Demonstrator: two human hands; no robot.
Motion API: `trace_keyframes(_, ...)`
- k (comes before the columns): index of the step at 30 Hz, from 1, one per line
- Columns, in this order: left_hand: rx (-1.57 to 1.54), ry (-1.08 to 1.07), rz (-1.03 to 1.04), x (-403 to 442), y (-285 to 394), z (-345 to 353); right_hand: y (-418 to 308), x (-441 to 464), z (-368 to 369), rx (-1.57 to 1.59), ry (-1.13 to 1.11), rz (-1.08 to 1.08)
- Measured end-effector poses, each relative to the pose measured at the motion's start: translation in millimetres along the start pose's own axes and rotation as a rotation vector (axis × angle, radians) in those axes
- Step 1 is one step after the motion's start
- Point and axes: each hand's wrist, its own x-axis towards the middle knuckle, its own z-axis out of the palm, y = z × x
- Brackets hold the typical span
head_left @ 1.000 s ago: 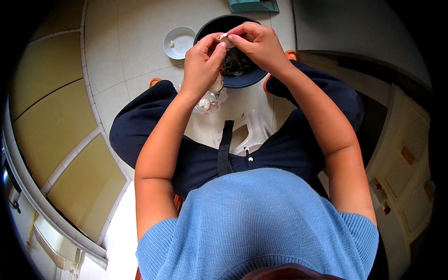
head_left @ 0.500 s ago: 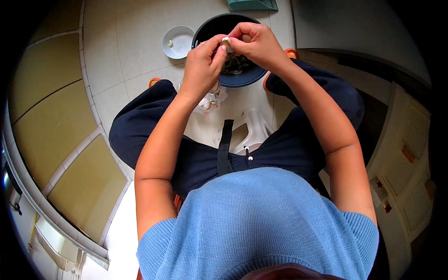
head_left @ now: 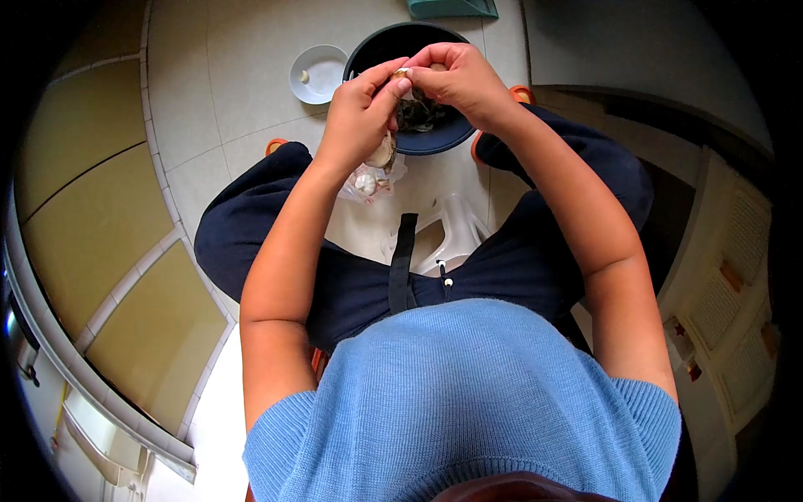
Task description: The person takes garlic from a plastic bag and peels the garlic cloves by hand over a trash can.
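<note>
Over a dark basin (head_left: 439, 140), my left hand (head_left: 365, 105) and my right hand (head_left: 456, 82) meet fingertip to fingertip. A small garlic clove (head_left: 401, 74) is pinched between them, mostly covered by the fingers. Dark and pale skins (head_left: 421, 115) lie inside the basin. Beyond my left hand stands a white bowl (head_left: 319, 94) with one peeled clove (head_left: 304, 76) in it. Just below my left hand, a thin plastic bag (head_left: 355, 191) holds garlic bulbs (head_left: 366, 182). Another bulb (head_left: 382, 156) shows under the palm; I cannot tell whether the hand touches it.
A white plastic stool (head_left: 458, 226) stands between my legs. A teal dustpan (head_left: 453, 8) lies past the basin on the tiled floor (head_left: 251, 96). Orange footwear (head_left: 523, 94) shows beside the basin. Tan cabinet panels (head_left: 88, 209) run along the left.
My left hand has turned and shifted slightly left, uncovering more of the bag and bulbs. My fingertips have closed further over the clove.
</note>
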Motion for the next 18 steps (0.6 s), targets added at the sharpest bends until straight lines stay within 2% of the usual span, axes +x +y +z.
trace_keyframes(2,-0.113,-0.057,-0.021,0,3,-2,-3,-1,-1,-0.03,-0.009,-0.033)
trace_keyframes(5,-0.118,-0.084,0.001,-1,2,-3,-4,-2,-2,-0.116,-0.011,-0.089)
trace_keyframes(11,-0.071,-0.073,0.122,-7,4,-1,-2,-3,0,-0.001,-0.056,-0.127)
trace_keyframes(18,-0.115,-0.083,0.062,-8,12,-11,-19,-4,-1,-0.048,-0.107,-0.125)
